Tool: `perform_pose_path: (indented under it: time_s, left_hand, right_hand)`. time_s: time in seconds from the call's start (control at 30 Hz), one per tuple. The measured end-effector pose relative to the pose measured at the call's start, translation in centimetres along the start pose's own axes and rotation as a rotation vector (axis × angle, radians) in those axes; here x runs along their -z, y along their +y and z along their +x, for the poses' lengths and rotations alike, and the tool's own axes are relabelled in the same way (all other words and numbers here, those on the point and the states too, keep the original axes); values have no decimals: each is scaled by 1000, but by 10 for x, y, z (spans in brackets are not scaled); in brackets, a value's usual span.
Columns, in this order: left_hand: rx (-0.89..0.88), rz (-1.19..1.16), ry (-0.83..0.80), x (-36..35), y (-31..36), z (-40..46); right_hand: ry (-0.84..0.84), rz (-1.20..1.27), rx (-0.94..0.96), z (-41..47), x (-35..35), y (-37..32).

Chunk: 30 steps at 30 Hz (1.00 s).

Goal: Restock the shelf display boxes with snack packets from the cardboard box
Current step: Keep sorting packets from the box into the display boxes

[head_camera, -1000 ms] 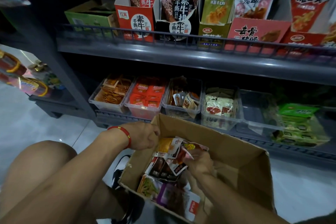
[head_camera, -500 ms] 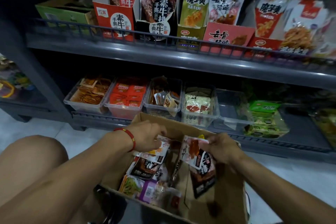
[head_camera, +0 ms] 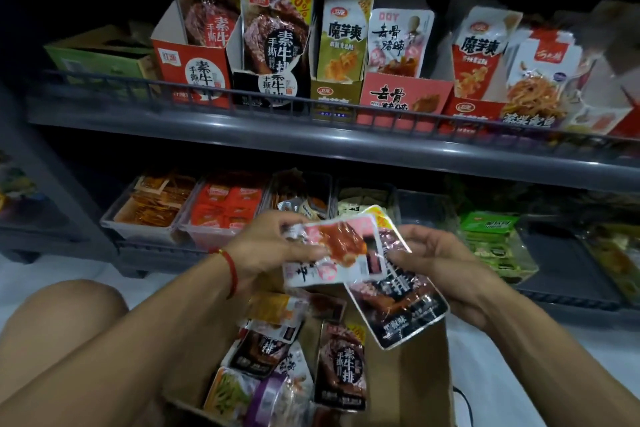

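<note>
Left hand [head_camera: 273,246] pinches the pink packet [head_camera: 334,253], right hand [head_camera: 436,263] grips the dark packet [head_camera: 398,302], both above the cardboard box [head_camera: 422,378]. I'd match each to its display box [head_camera: 401,97] on the upper shelf [head_camera: 311,139] and slot it upright.

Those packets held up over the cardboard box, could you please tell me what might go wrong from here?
1. The black steak packet hangs tilted from the right hand, held only near its top; it could slip back into the cardboard box.
2. The left hand pinches the pink packet overlapping the black one, so they might get shelved together in the wrong display box.
</note>
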<state>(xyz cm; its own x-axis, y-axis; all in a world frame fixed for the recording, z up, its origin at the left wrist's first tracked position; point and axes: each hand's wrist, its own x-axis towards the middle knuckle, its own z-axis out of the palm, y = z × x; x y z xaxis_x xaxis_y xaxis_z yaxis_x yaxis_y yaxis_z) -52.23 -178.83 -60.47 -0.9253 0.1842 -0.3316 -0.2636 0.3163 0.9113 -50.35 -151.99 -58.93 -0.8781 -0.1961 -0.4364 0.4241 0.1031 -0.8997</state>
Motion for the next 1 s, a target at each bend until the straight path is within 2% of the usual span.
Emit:
perform_pose_path:
  time_s: [0.07, 0.2, 0.33, 0.4, 0.53, 0.63, 0.73, 0.83, 0.93, 1.0]
  left_hand:
    - [5, -124, 90, 10, 2, 2]
    - [-5, -175, 258, 16, -2, 5]
    - [36, -261, 318, 7, -4, 6]
    - [46, -317, 279, 2, 3, 3]
    - [35, -407, 84, -8, 17, -6]
    - [-17, -437, 12, -10, 21, -8]
    - [-41, -466, 28, -6, 23, -12]
    - [-90, -499, 116, 4, 27, -15]
    - [-187, -532, 325, 26, 31, -13]
    - [-231, -555, 460, 41, 33, -14]
  right_hand:
    - [81, 46, 31, 1, 10, -4]
    - [146, 103, 65, 1, 27, -6]
    - [211, 180, 110, 1, 26, -11]
    - [200, 207, 159, -2, 18, -14]
    - [108, 222, 233, -7, -9, -14]
    - [195, 90, 386, -4, -28, -14]
    - [302, -145, 490, -3, -39, -16]
    - [316, -352, 554, -10, -44, -39]
    - [261, -333, 650, -15, -52, -91]
    - [296, -350, 773, -11, -61, -135]
